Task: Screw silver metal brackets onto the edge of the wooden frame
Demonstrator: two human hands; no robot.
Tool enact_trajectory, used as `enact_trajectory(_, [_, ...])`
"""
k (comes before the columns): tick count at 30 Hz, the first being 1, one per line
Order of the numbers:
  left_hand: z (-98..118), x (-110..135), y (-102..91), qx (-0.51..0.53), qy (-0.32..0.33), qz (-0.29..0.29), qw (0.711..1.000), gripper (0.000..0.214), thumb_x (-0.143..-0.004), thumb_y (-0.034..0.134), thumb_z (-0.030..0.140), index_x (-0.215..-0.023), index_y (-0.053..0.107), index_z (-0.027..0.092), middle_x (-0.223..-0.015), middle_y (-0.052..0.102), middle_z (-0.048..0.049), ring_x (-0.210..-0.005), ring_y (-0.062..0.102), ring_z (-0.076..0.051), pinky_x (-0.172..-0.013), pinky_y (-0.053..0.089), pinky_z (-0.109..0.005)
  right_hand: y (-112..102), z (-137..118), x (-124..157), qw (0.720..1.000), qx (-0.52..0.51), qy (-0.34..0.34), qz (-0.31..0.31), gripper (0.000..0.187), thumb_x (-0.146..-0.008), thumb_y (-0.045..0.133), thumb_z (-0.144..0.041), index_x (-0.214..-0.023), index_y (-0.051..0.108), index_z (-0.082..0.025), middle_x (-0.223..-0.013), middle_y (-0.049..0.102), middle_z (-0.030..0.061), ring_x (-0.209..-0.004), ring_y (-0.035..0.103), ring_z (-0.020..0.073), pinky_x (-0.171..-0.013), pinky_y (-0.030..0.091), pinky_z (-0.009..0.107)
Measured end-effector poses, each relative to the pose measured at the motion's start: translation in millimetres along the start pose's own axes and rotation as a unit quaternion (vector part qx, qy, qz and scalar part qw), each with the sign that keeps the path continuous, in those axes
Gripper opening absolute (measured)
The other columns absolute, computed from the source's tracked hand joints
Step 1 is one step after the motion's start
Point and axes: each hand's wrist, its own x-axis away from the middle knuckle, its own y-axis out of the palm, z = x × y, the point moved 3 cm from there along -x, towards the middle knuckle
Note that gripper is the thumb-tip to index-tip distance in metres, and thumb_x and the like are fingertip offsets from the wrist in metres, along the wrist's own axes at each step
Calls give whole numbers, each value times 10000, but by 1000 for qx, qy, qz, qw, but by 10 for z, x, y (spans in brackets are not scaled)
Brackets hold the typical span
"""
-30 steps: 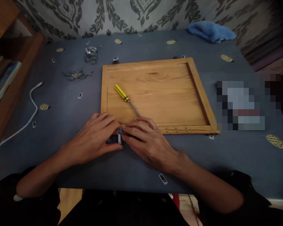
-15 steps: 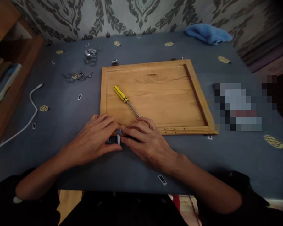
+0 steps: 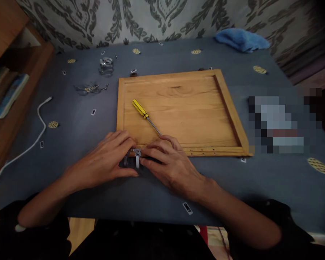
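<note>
Left hand (image 3: 108,157): fingers and thumb parted around the hinge (image 3: 137,159), thumb lower than a second ago.
Right hand (image 3: 176,164): fingertips at the hinge's right side; whether grasping, cannot tell.
Hinge: between both hands' fingers, at the wooden panel's (image 3: 176,112) near edge, more exposed than before.
Screwdriver (image 3: 140,108): beyond the fingers, unmoved on the panel.

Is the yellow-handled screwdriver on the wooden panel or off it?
On: the yellow-handled screwdriver lies slantwise across the wooden panel, shaft pointing toward the right hand.
</note>
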Motion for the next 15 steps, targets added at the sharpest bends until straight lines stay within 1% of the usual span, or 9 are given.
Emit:
enact_trajectory(4, [-6,2,30,-23,7,5,1000,409,-881,762,442,-1119,588,158,-1138,604,-82,-1040,557,-267,-879,451,-409,4,4,3,1000,8,-3,1,187,-1042,534,-241,-1056,720,-228,-1064,770,0,-1033,602,195,-1085,370,432])
enact_trajectory(9, [-2,-18,46,-38,3,8,999,386,-895,740,462,-1098,599,165,-1111,616,-75,-1019,558,-263,-862,459,-408,6,8,-2,1000,17,-6,6,205,-1049,520,-248,-1021,722,-223,-1051,775,-9,-1012,606,196,-1086,362,430])
enact_trajectory(15, [-5,-24,75,-57,-7,18,998,391,-891,744,456,-1104,602,160,-1116,622,-83,-1010,562,-273,-846,460,-415,8,-3,-4,1000,15,0,-1,139,-1016,594,-247,-1023,732,-228,-1055,774,-5,-1019,602,194,-1080,369,436])
